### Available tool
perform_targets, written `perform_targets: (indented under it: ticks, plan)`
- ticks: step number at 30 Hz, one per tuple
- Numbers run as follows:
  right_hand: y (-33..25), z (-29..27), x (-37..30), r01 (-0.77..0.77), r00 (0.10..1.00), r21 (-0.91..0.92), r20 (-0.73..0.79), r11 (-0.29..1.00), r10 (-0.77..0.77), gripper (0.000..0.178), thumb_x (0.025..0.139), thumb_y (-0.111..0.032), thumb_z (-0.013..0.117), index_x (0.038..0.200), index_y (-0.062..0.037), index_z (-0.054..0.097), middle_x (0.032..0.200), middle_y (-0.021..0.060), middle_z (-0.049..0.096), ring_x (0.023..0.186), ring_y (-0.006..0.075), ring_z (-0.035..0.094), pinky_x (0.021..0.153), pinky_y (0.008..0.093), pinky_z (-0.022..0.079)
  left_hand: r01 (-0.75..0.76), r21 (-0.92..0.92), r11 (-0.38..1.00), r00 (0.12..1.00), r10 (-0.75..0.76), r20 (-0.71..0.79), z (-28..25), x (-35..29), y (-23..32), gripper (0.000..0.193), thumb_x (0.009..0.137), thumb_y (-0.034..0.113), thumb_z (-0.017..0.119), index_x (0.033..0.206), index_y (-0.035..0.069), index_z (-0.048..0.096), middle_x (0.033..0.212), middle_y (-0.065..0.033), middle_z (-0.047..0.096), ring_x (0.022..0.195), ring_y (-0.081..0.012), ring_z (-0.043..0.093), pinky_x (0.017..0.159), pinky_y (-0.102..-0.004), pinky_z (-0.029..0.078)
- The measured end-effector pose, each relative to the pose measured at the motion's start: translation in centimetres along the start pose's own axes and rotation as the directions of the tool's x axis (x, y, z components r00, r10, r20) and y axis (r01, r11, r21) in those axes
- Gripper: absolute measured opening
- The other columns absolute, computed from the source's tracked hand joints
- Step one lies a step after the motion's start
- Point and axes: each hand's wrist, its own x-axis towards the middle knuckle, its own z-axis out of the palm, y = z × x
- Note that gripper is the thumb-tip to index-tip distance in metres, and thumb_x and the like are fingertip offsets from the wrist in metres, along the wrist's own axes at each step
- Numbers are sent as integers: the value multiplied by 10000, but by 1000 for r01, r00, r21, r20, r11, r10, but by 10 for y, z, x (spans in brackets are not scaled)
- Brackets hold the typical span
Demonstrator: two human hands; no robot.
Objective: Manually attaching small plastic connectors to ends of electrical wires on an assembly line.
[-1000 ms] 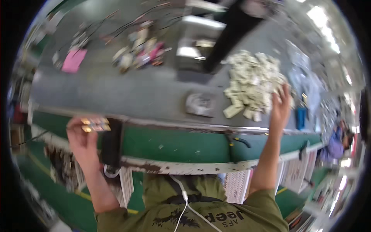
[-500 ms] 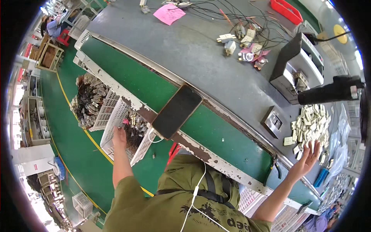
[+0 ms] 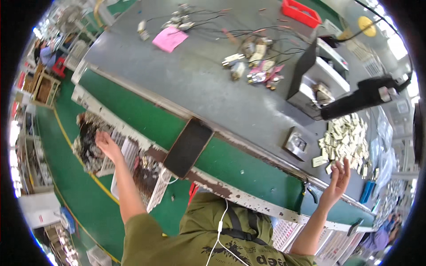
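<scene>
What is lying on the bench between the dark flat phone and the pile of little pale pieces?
In the head view, a small square metal block sits on the grey bench between the phone and the pile.

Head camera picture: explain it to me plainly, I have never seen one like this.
It comes from a wide, curved-lens camera worn on a person's head, looking down, so straight edges bend. No machine works here, only two bare hands. The left hand reaches out over a white crate of small metal parts beside the bench. The right hand is raised, open and empty, near a pile of small pale pieces on the grey table. A dark phone lies on the green belt. A pink paper lies farther off.
</scene>
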Motion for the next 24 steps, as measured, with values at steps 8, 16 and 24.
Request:
perform_targets:
  ticks: [8,16,24]
  plan:
    - [-32,36,-1,41,995,141,89,989,-54,386,966,9,459,1351,35,434,1347,141,514,1073,180,581,878,307,504,-686,-372,626,388,747,541,102,-110,329,316,867,114,638,1174,67,583,1211,-118,562,1085,-296,569,955,-374,442]
    - [-34,48,-18,-45,969,274,247,961,-25,377,938,85,462,1307,14,491,1313,143,492,1011,157,603,860,299,503,-715,-394,577,164,686,709,215,-113,330,473,790,-37,506,1238,106,560,1167,-164,589,1127,-346,534,968,-410,429]
    - [-41,42,-19,-103,953,243,302,964,25,320,922,104,454,1214,26,559,1199,122,545,1013,169,600,880,297,492,-678,-352,645,140,584,800,130,-128,378,375,819,95,592,1193,111,572,958,-106,625,823,-266,606,772,-376,490]
